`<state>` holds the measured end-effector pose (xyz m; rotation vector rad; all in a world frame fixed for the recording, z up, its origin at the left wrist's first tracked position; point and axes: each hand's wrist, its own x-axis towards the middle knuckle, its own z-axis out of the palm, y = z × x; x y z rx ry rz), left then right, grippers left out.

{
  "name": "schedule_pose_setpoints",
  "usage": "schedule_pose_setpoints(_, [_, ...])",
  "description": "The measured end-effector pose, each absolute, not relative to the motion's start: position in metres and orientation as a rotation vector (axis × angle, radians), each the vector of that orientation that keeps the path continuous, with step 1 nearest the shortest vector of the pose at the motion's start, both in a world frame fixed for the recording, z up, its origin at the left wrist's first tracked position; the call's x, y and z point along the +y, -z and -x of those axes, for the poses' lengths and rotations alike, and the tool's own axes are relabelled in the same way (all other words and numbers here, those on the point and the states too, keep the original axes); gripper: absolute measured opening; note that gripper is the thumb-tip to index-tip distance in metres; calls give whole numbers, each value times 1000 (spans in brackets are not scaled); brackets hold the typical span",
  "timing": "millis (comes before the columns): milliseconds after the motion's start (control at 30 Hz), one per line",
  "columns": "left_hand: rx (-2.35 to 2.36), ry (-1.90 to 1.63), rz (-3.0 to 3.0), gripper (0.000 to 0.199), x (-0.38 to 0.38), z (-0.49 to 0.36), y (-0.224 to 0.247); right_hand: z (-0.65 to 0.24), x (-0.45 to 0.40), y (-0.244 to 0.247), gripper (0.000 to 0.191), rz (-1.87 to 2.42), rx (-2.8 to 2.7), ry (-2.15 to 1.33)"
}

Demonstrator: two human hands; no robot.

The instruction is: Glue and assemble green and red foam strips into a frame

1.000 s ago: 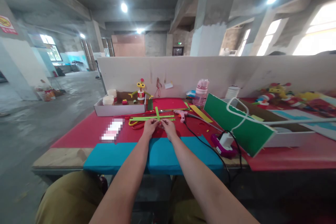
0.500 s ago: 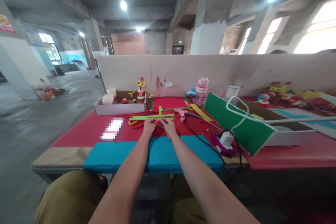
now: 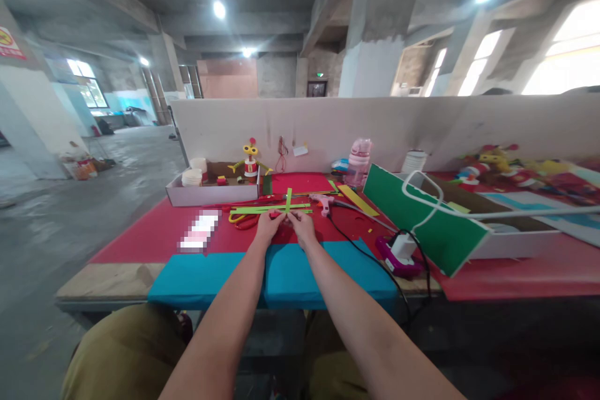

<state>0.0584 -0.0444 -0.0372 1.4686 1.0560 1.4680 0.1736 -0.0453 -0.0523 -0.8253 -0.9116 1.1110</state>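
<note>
Left hand (image 3: 269,226) and right hand (image 3: 302,226) together, I pinch one green strip (image 3: 289,198); leaned left earlier, now slightly right.

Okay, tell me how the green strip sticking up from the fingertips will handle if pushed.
The green strip looks thin and narrow, so it is probably very light and would bend under a push. It extends straight past the left hand and right hand without visible droop, suggesting slight stiffness.

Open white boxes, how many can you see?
2. The left box is at the back and holds white cups; the right box is partly behind the green board, which may hide more.
</note>
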Motion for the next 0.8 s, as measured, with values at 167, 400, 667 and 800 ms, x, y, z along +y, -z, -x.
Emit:
schedule_pose_setpoints(167, [1077, -1500, -1483, 20, -45, -57, 36, -173, -47, 51, 35, 782, -917, -1171])
schedule_pose_setpoints(400, [1010, -1470, -1506, 21, -43, -57, 39, -173, -47, 51, 38, 799, -899, -1159])
schedule_pose_setpoints(667, [987, -1459, -1412, 25, -42, -58, 42, -173, -46, 52, 36, 802, -839, -1119])
schedule_pose_setpoints(800, [998, -1459, -1402, 24, -43, -58, 41, -173, -45, 53, 36, 803, -845, -1123])
